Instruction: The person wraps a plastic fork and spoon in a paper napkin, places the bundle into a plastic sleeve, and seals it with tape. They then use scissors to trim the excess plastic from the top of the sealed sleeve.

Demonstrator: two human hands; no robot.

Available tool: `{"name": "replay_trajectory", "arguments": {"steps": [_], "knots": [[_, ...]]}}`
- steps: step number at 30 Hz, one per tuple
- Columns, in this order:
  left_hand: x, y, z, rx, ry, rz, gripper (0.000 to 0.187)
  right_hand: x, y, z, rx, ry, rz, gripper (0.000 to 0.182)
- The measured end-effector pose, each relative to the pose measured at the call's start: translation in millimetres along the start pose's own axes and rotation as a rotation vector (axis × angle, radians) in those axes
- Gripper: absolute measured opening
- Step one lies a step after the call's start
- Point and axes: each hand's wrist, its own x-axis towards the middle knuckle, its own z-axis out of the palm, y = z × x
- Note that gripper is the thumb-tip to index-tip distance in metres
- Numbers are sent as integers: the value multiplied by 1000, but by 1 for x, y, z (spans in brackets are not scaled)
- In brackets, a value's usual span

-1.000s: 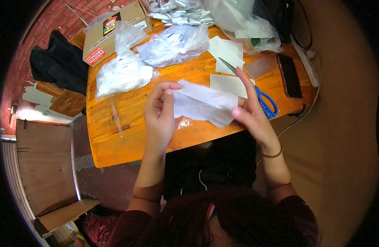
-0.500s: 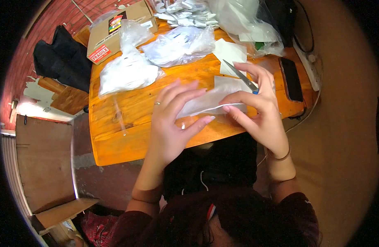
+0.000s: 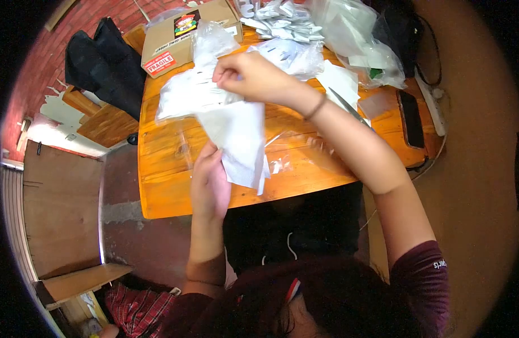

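My left hand (image 3: pixel 210 183) is closed on the lower left edge of a thin white sheet-like piece (image 3: pixel 239 143), perhaps a pouch, which stands tilted above the table. My right hand (image 3: pixel 251 76) reaches across to the far left with curled fingers, over a clear plastic bag of white items (image 3: pixel 180 96). Whether anything sits between those fingers I cannot make out. Scissors (image 3: pixel 347 104) lie on the right side of the table by a white paper (image 3: pixel 341 79), their handles hidden behind my right forearm.
On the wooden table (image 3: pixel 175 194) stand a cardboard box (image 3: pixel 175 48), another filled plastic bag (image 3: pixel 293 56), a pile of small white packets (image 3: pixel 285 22) and large clear bags (image 3: pixel 349 34). A black phone (image 3: pixel 410 119) lies near the right edge, beside a white power strip (image 3: pixel 431 107).
My right hand has let go of the scissors and the white piece and moved left to the bag. My left hand now holds the white piece, turned more upright. The view has shifted slightly.
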Motion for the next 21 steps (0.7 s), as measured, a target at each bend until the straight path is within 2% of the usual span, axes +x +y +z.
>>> {"name": "replay_trajectory", "arguments": {"steps": [2, 5, 8, 12, 15, 18, 21], "knots": [[-4, 5, 1, -114, -35, 48, 29, 18, 2, 21, -141, -67, 0, 17], [3, -5, -42, 210, -124, 339, 28, 30, 13, 51, -487, -124, -108, 15], [-1, 15, -30, 919, -133, 602, 23, 33, 3, 57, -520, -139, -19, 14], [-11, 14, -25, 693, -28, 420, 13, 32, -7, 52, -660, -87, -10, 13], [-9, 9, -34, 502, -162, 423, 18, 30, -7, 47, -657, -56, 31, 10], [-5, 4, -27, 276, -209, 431, 25, 31, -6, 44, -730, -20, 44, 10], [-5, 1, -31, 375, -56, 289, 10, 28, -14, 43, -842, 39, 35, 14]]}}
